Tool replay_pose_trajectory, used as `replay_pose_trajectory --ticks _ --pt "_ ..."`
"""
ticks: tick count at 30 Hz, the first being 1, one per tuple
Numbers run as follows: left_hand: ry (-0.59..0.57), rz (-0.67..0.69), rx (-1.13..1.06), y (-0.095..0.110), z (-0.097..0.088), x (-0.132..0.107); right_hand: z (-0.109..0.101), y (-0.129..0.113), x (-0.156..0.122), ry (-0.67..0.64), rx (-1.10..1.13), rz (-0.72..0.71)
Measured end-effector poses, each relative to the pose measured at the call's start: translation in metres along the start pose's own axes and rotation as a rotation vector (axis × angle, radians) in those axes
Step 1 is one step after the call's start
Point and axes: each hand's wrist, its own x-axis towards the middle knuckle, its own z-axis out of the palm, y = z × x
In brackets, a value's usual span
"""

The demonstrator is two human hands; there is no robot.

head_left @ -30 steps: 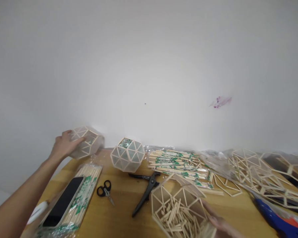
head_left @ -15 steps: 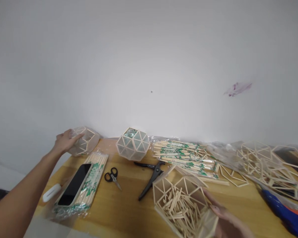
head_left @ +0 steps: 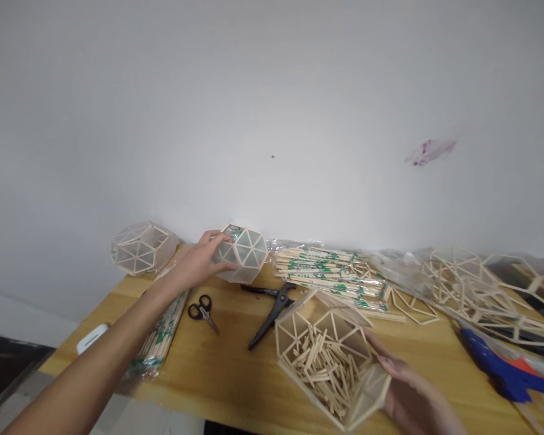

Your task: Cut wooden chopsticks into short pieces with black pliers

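Note:
My right hand [head_left: 412,386] grips the right side of an open, many-sided stick-framed bowl [head_left: 374,396] with translucent panels. Inside lies a heap of short wooden stick pieces [head_left: 329,368]. My left hand [head_left: 204,260] reaches across to a smaller stick-framed polyhedron [head_left: 251,251] by the wall, its thumb and fingers curled round the left side. Another such polyhedron [head_left: 140,248] stands at the far left, apart from the hand. Black-handled scissors [head_left: 202,311] and black pliers [head_left: 276,305] lie on the wooden table [head_left: 236,374] between the hands.
Bagged chopsticks [head_left: 330,272] lie along the wall, with another pack [head_left: 163,332] under my left forearm. Loose stick frames [head_left: 471,296] pile up at the right, near a blue tool [head_left: 498,365]. A white object [head_left: 92,337] sits at the left edge.
My left hand has left the far-left polyhedron and moved right to the middle one. Its forearm now covers the phone. My right hand still holds the bowl; the view has shifted slightly.

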Motion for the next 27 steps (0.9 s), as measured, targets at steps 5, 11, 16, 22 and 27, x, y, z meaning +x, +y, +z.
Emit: replay_pose_trajectory --ticks 5,11,16,22,27 --pt "0.066 -0.056 0.009 -0.028 -0.026 0.003 -0.001 -0.001 -0.003 0.008 0.042 -0.008" --pt "0.127 -0.111 0.196 -0.079 -0.070 0.008 0.002 -0.003 0.005 -0.055 -0.018 -0.039" --pt "0.014 -0.185 0.201 -0.108 -0.059 0.010 0.023 -0.017 0.027 -0.198 -0.098 -0.088" --pt "0.234 -0.208 0.210 -0.069 -0.037 -0.002 0.072 -0.052 0.090 -0.363 -0.234 -0.133" --pt "0.214 -0.141 -0.257 -0.003 0.012 -0.021 0.116 -0.068 0.159 -0.356 -0.299 -0.159"
